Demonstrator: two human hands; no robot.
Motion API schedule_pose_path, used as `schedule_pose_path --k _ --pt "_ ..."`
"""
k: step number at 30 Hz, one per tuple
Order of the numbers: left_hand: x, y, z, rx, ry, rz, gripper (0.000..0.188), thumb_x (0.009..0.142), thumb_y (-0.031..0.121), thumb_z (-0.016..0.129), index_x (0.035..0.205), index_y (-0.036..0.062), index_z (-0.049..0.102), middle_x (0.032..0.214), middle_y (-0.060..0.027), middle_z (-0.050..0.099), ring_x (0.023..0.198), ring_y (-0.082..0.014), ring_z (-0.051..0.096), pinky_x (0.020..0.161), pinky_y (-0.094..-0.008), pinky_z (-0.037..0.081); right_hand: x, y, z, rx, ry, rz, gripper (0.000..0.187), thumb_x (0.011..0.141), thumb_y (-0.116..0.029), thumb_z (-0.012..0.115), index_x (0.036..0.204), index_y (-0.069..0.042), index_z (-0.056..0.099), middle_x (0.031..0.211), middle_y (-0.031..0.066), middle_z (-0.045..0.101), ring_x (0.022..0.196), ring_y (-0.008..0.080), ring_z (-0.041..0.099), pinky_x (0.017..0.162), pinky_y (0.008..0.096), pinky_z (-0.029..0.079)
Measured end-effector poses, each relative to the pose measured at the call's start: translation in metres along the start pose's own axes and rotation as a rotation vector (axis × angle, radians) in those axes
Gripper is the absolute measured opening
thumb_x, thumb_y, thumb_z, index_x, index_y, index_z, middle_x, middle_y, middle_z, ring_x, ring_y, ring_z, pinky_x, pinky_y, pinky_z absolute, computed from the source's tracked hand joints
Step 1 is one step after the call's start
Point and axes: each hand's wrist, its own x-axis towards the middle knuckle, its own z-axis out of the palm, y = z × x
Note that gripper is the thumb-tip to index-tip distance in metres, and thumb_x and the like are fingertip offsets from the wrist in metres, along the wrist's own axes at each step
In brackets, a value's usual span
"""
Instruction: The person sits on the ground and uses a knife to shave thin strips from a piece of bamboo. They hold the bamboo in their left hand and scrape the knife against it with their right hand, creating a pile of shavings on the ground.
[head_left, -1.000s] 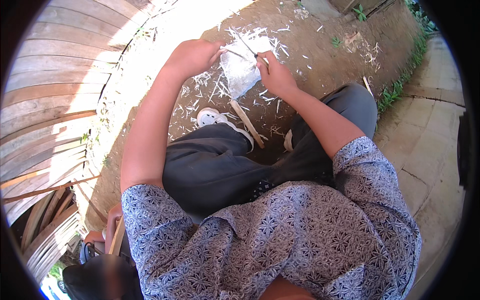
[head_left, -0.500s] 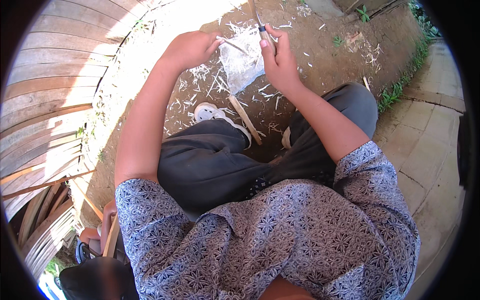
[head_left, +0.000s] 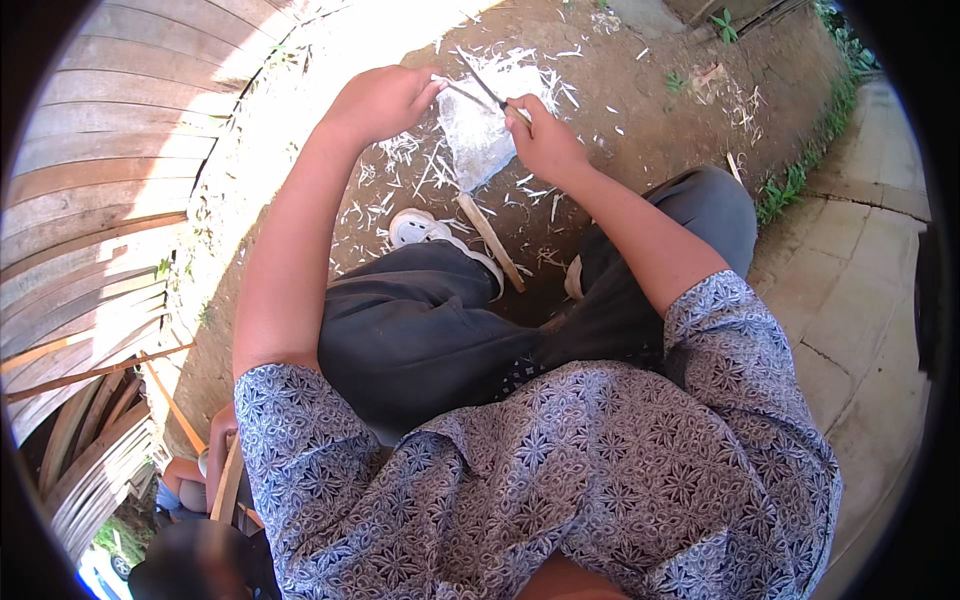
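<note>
My left hand (head_left: 385, 100) is closed around one end of a thin stick (head_left: 462, 92), which points right over a pale, whitish slab (head_left: 478, 150) on the ground. In my right hand (head_left: 550, 145) is a knife; its handle is mostly covered by my fingers, and its narrow blade (head_left: 480, 76) slants up and left. The blade lies across or just above the stick's right part; whether they touch I cannot tell. Pale wood shavings (head_left: 400, 147) lie scattered about the slab. Below it, a thicker piece of wood (head_left: 490, 238) lies on the soil between my feet.
My white shoe (head_left: 415, 228) is close to the wood piece. A slatted wooden structure (head_left: 110, 150) stands on the left. Paving (head_left: 840, 270) edges the right, beside green plants (head_left: 780, 195). Another person (head_left: 200, 560) sits at lower left by a long wooden strip (head_left: 228, 480).
My right hand has come down and slightly left, and the knife has swung from pointing up to slanting left across the stick. My left hand has barely moved. The other person has shifted slightly.
</note>
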Motion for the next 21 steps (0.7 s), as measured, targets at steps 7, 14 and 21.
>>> schedule_pose_path --k 7,14,21 --pt "0.005 0.012 0.001 -0.020 0.020 0.005 0.036 0.109 0.037 0.040 0.112 0.0098 0.064 0.080 -0.0180 0.067 0.084 -0.0380 0.067 0.078 -0.0514 0.052 -0.004 0.044 0.004 -0.172 -0.126 0.062 0.034 0.106 -0.030 0.051 0.137 -0.017 0.052 0.093 0.0217 0.072 0.089 0.0408 0.071 0.079 0.0511 0.053" --pt "-0.003 0.005 -0.004 0.005 0.019 -0.028 0.037 0.109 0.039 0.042 0.110 0.0093 0.064 0.087 -0.0176 0.069 0.088 -0.0370 0.067 0.080 -0.0498 0.052 -0.004 -0.056 -0.025 0.272 0.094 0.001 0.040 0.104 -0.034 0.054 0.139 -0.015 0.050 0.087 0.0185 0.071 0.085 0.0370 0.072 0.077 0.0492 0.053" --pt "-0.008 -0.004 0.003 -0.042 0.016 -0.065 0.039 0.109 0.040 0.042 0.107 0.0080 0.064 0.084 -0.0178 0.067 0.084 -0.0371 0.066 0.078 -0.0499 0.051 0.014 -0.023 -0.015 0.055 -0.052 0.094 0.039 0.103 -0.035 0.056 0.138 -0.017 0.051 0.071 0.0147 0.065 0.070 0.0361 0.068 0.069 0.0482 0.050"
